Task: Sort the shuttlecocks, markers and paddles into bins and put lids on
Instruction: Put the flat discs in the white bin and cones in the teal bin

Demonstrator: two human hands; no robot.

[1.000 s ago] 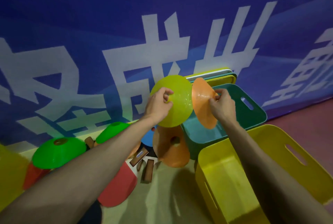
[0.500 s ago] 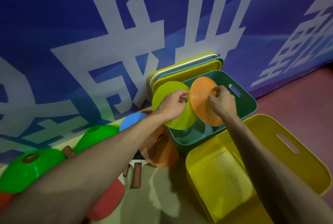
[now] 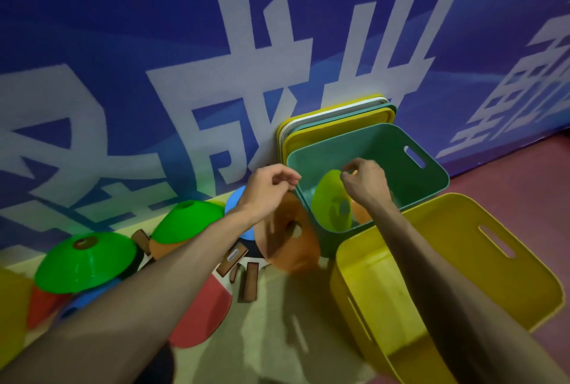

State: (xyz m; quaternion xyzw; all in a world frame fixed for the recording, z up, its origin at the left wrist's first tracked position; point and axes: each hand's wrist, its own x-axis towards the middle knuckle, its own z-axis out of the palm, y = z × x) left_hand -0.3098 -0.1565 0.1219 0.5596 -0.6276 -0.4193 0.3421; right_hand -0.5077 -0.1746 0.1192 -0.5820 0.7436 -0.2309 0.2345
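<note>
An orange marker (image 3: 359, 214) in the green bin (image 3: 431, 181) lies mostly hidden behind the right forearm (image 3: 410, 248). The yellow bin (image 3: 462, 278) runs off the bottom edge. Red paddle (image 3: 203, 312) handles blur beneath the left forearm (image 3: 172, 272).

sports hall, banner (image 3: 277, 44), paddles (image 3: 200, 312), cone markers (image 3: 86, 260)
</note>
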